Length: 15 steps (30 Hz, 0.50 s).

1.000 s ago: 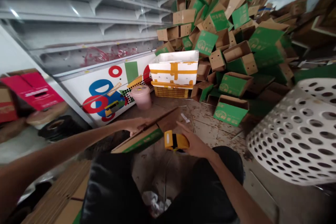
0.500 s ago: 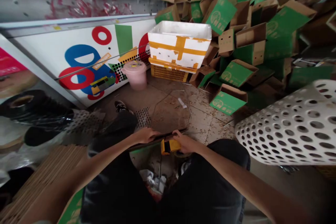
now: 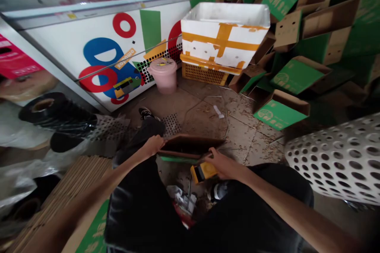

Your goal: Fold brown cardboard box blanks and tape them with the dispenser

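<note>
My left hand (image 3: 154, 144) is closed on the left end of a cardboard box (image 3: 190, 144), brown inside with a green outer side. The box stands partly opened out between my knees, its dark inside showing. My right hand (image 3: 224, 163) is wrapped round a yellow tape dispenser (image 3: 204, 172) with a black band, just below the box's right end. The thumb and index finger of that hand lie close to the box's edge; whether they touch it is unclear. My palm hides part of the dispenser.
Flattened cardboard (image 3: 74, 185) is stacked by my left leg, near black film rolls (image 3: 44, 106). Ahead stand a pink lidded bucket (image 3: 164, 77) and a white foam box (image 3: 219, 41) on a yellow crate (image 3: 202, 73). Green boxes (image 3: 282, 112) are piled at right, beyond a white perforated basket (image 3: 341, 154).
The box has opened out from a narrow, flat-looking edge to a visible hollow. My hands have moved apart, and the tape dispenser has shifted right and slightly down. The view has also shifted.
</note>
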Each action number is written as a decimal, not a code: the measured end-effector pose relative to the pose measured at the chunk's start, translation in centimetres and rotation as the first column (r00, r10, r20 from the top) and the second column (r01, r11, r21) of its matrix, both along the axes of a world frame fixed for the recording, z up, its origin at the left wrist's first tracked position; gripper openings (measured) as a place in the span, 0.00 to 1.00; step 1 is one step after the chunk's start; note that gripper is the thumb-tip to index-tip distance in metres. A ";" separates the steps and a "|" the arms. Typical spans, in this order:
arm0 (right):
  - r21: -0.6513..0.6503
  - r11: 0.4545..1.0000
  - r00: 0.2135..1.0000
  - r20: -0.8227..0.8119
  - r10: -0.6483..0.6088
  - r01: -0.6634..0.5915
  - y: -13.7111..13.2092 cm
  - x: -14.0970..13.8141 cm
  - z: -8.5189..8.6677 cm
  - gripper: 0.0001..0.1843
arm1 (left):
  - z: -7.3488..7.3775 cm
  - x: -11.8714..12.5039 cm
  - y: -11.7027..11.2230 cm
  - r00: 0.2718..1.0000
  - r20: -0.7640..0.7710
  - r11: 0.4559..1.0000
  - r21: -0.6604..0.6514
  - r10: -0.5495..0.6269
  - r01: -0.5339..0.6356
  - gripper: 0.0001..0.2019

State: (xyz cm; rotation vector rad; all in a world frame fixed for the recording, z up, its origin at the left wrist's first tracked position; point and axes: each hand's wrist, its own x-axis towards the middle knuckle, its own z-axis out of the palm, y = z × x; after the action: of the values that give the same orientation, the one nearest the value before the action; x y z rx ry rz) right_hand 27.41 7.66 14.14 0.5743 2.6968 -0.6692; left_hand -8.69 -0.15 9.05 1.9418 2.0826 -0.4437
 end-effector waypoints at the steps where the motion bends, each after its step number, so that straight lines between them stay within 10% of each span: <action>1: -0.041 0.999 1.000 -0.017 0.005 -0.006 -0.5 0.4 0.4 0.28 | -0.1 0.2 1.0 0.998 -0.023 0.999 0.012 0.054 -0.053 0.26; 8: -0.340 0.935 0.988 -0.147 0.052 -0.100 -6.9 2.7 0.2 0.31 | -1.1 4.0 5.0 0.979 -0.052 0.971 0.146 0.198 -0.188 0.30; 15: -0.483 0.841 0.948 -0.065 -0.313 0.245 -10.7 2.2 -2.3 0.29 | -2.5 7.8 3.3 0.937 -0.034 0.915 0.231 0.347 -0.331 0.35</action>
State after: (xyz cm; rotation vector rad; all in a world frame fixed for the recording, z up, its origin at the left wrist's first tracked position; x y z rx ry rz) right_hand 29.58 -3.02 11.82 0.8172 2.4460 -1.4432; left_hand -0.93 3.15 6.58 1.6364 2.5503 -0.2184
